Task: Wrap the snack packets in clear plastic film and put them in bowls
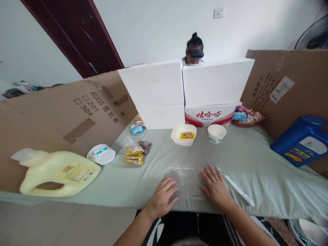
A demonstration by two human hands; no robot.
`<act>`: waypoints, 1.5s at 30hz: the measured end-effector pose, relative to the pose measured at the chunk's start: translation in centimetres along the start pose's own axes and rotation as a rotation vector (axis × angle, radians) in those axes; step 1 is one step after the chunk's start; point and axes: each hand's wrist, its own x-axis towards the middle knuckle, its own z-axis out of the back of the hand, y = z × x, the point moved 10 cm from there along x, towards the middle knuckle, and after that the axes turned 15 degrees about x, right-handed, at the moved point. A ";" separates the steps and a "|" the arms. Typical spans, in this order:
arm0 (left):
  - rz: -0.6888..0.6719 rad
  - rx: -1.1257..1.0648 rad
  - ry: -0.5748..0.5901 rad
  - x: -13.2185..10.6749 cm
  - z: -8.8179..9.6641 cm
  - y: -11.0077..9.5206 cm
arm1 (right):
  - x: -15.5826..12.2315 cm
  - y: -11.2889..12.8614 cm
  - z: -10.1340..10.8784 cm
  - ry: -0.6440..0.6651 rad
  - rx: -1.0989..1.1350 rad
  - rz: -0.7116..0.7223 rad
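My left hand (164,196) rests on a clear plastic bag (183,177) lying flat on the pale green cloth (246,160), its fingers curled loosely downward. Beside it my right hand (215,186) lies flat on the same bag with fingers spread. A white pen-like tool (238,190) lies just right of my right hand. Farther back stand a white square bowl (183,134) holding a yellow snack packet (187,135) and a round white bowl (216,133). A small pile of snack packets (135,152) lies to the left.
A yellow jug (56,173) lies on its side at the left, a tipped white bowl (101,154) near it. A blue jug (302,140) lies at the right. White boxes (184,89) and cardboard walls (61,116) enclose the table. A person (194,51) sits behind the boxes. A snack basket (247,117) sits back right.
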 end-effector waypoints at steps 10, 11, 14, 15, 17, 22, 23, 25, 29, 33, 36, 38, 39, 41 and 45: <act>-0.087 -0.033 0.014 -1.0 0.1 -0.8 | -5.5 -0.1 2.3 0.087 0.241 0.133; -0.086 -0.040 0.009 -1.0 0.2 -0.7 | -5.7 -0.2 2.5 0.068 0.239 0.136; -0.053 -0.089 0.011 -0.8 0.3 -0.2 | -5.8 -0.3 3.0 0.006 0.230 0.151; -0.029 -0.115 0.016 -0.8 0.3 0.0 | -5.8 -0.3 3.2 -0.002 0.230 0.156; 0.028 -0.172 0.029 -0.7 0.3 0.7 | -5.8 -0.2 3.3 0.006 0.236 0.156; 0.040 -0.192 0.084 -1.0 0.1 1.0 | -5.9 -0.3 3.4 0.008 0.244 0.153; 0.016 -0.180 0.083 -1.1 0.1 0.8 | -5.9 -0.4 3.5 -0.007 0.244 0.156; -0.023 -0.165 0.057 -1.1 0.4 0.5 | -5.9 -0.5 3.6 -0.033 0.246 0.157; 0.027 -0.202 0.015 -1.1 0.6 1.2 | -5.7 -0.4 3.9 -0.044 0.280 0.143; 0.222 -0.205 0.057 -0.3 -0.3 3.5 | -4.4 -1.2 4.2 -0.066 0.325 0.047; 0.350 -0.063 0.122 1.1 -1.4 5.1 | -2.5 -2.4 4.1 -0.119 0.277 -0.062; 0.422 0.057 0.189 2.2 -2.4 6.0 | -1.0 -3.5 3.6 -0.119 0.153 -0.158; 0.456 0.114 0.228 2.7 -2.8 6.5 | -0.4 -4.1 3.3 -0.109 0.079 -0.213; 0.512 0.202 0.292 3.6 -3.6 7.1 | 0.6 -5.1 2.7 -0.087 -0.042 -0.311; 0.573 0.271 0.330 4.5 -4.6 7.7 | 1.4 -5.7 1.9 -0.085 -0.122 -0.386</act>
